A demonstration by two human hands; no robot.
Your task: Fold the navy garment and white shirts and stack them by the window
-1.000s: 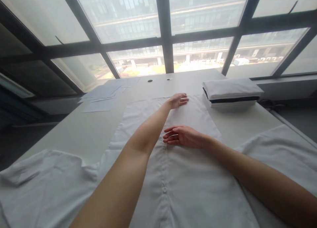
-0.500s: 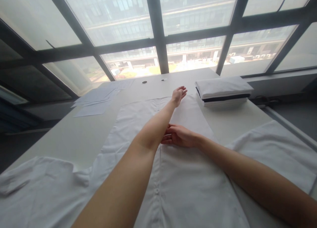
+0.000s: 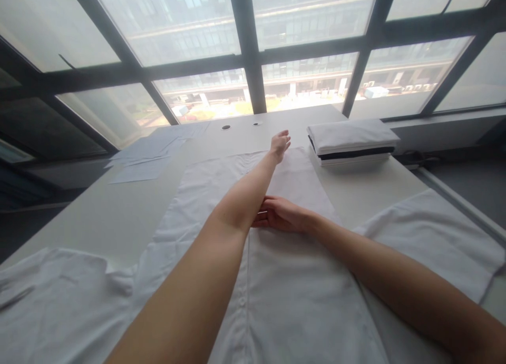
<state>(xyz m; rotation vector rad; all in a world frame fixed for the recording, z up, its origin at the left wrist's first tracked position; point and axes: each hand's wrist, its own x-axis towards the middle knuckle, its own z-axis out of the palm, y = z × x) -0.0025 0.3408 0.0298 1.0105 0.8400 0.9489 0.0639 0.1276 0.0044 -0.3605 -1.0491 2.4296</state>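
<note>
Head view. White shirt (image 3: pixel 300 295) spread flat on the bench (image 3: pixel 118 216), button placket running up the middle, sleeves thrown out to both sides; its far hem lies near the window end of the bench.

Left hand (image 3: pixel 280 143) stretched far out over the shirt's far edge, fingers loosely extended and lifted at the wrist, gripping nothing; whether its heel touches the cloth cannot be told. Right hand (image 3: pixel 281 215) lies flat, palm down, on the middle of the shirt just right of the placket, fingers straight and pointing left, partly hidden behind the left forearm; it holds nothing, only presses on the fabric.

No open containers in sight. Nearest to one: a stack of folded cloths (image 3: pixel 351 143) at the far right of the bench, white layers with one dark layer between them, well apart from both hands.

Surface: pale, matte bench. Loose sheets of paper (image 3: pixel 150 156) lie at the far left corner. Two small round holes (image 3: pixel 226 127) sit near the far edge.

Room: large window (image 3: pixel 253 42) with dark frames behind the bench; buildings outside, hazy daylight. Dark floor to either side.
</note>
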